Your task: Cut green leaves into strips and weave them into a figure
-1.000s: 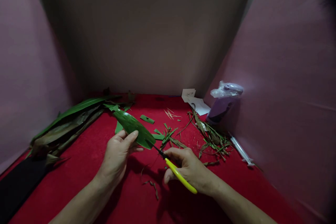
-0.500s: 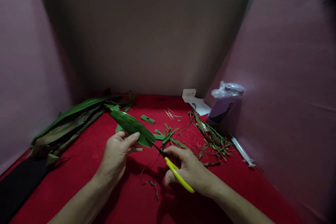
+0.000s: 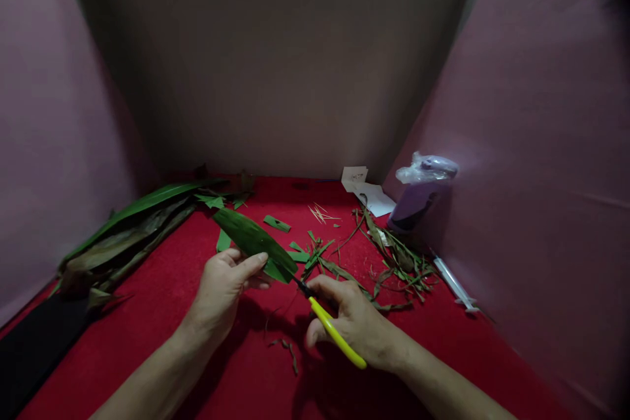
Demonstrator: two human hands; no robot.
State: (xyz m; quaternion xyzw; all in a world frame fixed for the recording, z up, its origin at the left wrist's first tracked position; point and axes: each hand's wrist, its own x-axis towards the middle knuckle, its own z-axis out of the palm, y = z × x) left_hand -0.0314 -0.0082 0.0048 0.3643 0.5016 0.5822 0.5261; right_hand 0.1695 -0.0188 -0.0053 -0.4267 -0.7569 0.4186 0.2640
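Where the two forearms come in over the near edge of the red cloth (image 3: 162, 315), a few withered scraps (image 3: 286, 345) lie between them, and a black strip (image 3: 34, 348) covers the near left corner. Just beyond, the right hand (image 3: 361, 325) is wrapped tightly round the yellow-handled scissors (image 3: 337, 340); the dark blades point away and to the left and meet the near end of a broad green leaf (image 3: 251, 241), though the spot is too small and dim to tell whether the blades stand apart or together. The left hand (image 3: 224, 289) pinches that leaf between thumb and fingers near its cut end, holding it lifted over the cloth and slanting away to the left. Past the hands lie small green offcuts (image 3: 276, 224); to their right a tangle of dry leaf trimmings (image 3: 396, 256) spreads toward a syringe (image 3: 453, 284) beside the right pink wall (image 3: 541, 144). Along the left side lies a heap of long leaves (image 3: 132, 226), green on top and browned beneath. Farther back are a few thin pale sticks (image 3: 319, 213), a purple bottle (image 3: 418, 193) wrapped in clear plastic, and white paper slips (image 3: 367, 191) against the brown back panel (image 3: 275, 65).
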